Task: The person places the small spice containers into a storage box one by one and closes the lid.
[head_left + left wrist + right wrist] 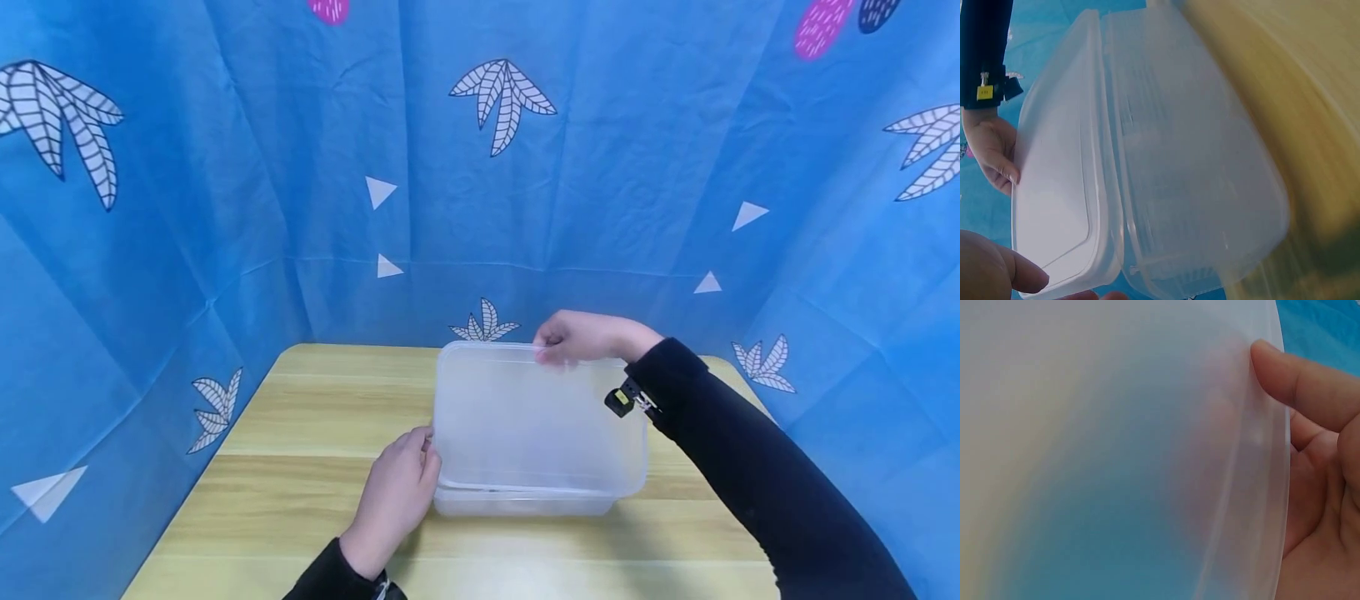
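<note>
A translucent plastic lid [517,425] lies slanted over a clear plastic food container [525,505] on the table. Its far edge is raised, and its near edge is close over the container's rim. My right hand [581,336] pinches the far edge, with the thumb [1304,387] on one face and fingers showing blurred through the plastic. At the lid's left side is my left hand [400,483]. In the left wrist view that hand's thumb [1022,275] presses the lid's corner, with fingertips partly visible beneath. The container's inside is mostly hidden by the lid.
The light wood-grain table [322,492] carries the container near its middle. Blue patterned cloth [480,208] hangs behind the table and along both sides, close to its edges. Each wrist wears a small camera on a black sleeve [720,433].
</note>
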